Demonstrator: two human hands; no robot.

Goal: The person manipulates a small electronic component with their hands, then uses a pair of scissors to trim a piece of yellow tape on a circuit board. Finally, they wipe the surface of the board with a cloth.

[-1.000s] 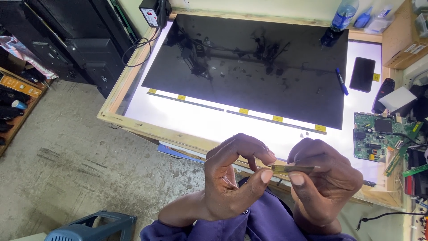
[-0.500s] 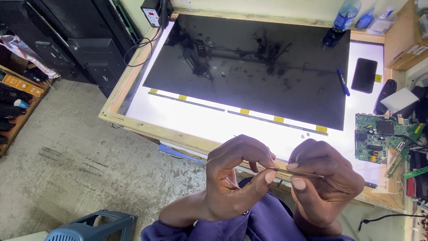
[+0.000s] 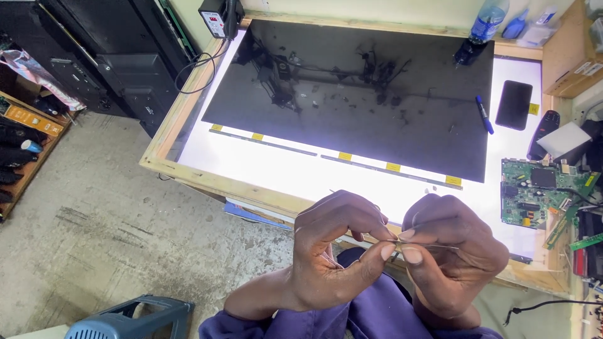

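Note:
My left hand [image 3: 333,251] and my right hand [image 3: 452,251] meet in front of my chest. Both pinch a thin, narrow flat strip [image 3: 433,246] between thumb and fingers, seen nearly edge-on. Beyond them a large dark display panel [image 3: 352,94] lies flat on a glowing white light table [image 3: 264,164] with a wooden frame. Thin strips with yellow tabs [image 3: 342,157] run along the panel's near edge.
On the table's right side lie a blue marker [image 3: 484,115], a black phone [image 3: 514,104] and a green circuit board [image 3: 540,191]. A blue bottle [image 3: 487,19] stands at the back. A black cabinet [image 3: 119,56] is at left, a blue-grey stool [image 3: 129,317] below.
The strip has turned from a flat, golden face to nearly edge-on between my fingers. My hands stay together in the same place.

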